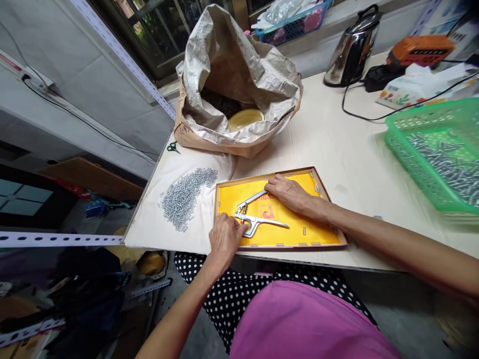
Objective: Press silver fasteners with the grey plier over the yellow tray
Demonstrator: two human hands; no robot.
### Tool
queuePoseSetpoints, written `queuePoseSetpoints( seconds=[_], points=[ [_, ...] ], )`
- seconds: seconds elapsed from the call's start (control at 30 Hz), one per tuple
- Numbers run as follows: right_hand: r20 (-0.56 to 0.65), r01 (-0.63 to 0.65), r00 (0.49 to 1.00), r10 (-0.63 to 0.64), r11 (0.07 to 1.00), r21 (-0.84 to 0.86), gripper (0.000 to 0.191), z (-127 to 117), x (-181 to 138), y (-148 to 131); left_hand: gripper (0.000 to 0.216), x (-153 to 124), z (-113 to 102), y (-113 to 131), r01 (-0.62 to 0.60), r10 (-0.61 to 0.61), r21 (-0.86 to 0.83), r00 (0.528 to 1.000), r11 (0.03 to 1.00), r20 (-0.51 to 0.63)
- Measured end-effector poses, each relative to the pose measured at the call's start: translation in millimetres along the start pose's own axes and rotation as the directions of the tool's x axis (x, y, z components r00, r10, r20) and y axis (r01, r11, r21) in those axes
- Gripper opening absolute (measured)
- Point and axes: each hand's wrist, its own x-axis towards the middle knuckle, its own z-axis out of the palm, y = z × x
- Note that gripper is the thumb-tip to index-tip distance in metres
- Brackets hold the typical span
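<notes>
Silver hand pliers (258, 220) with a coil spring lie spread over a shallow tray (284, 246) lined in yellow. My right hand (288, 193) is closed around the end of their upper handle, while the lower handle points free to the right. At the jaw end, my left hand (226, 237) pinches with thumb and fingertips. A small reddish bit shows there, but what the fingers hold is mostly hidden. One small metal piece (304, 231) stands out on the yellow lining, and a few more sit along the tray's right edge.
Left of the tray, small metal pins (183, 199) are heaped on white cloth near green-handled scissors (173, 147). Behind stands an open sack (239, 142) with dark contents and a yellow bowl (245, 119). A green basket (422, 174) of metal pins and a kettle (350, 52) are right.
</notes>
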Motion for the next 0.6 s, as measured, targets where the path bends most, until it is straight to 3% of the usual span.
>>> queuePoseSetpoints(
  seconds=[0.1,0.17,0.4,0.53,0.6],
  points=[
    [0.012,-0.024,1.0,0.024,1.0,0.014,0.015,1,2,-4,0.022,14,-8,-2,0.098,-0.085,-0.035,0.961,0.995,0.262],
    [0.003,-0.025,1.0,0.025,0.999,0.022,0.015,3,3,-5,0.021,18,-11,-4,0.099,-0.082,-0.039,0.946,0.994,0.313],
    [-0.028,-0.032,0.999,0.034,0.997,0.065,0.018,9,1,-6,0.025,25,-28,-31,0.059,-0.065,0.086,0.995,0.995,0.073],
    [-0.067,-0.014,0.998,0.018,0.998,0.061,0.018,10,0,-6,0.031,64,-37,-71,0.159,-0.129,0.156,0.973,0.975,-0.189],
    [-0.063,-0.022,0.998,0.025,0.998,0.052,0.02,9,0,-6,0.032,87,-36,-91,0.192,-0.14,0.2,0.959,0.961,-0.246]
  ],
)
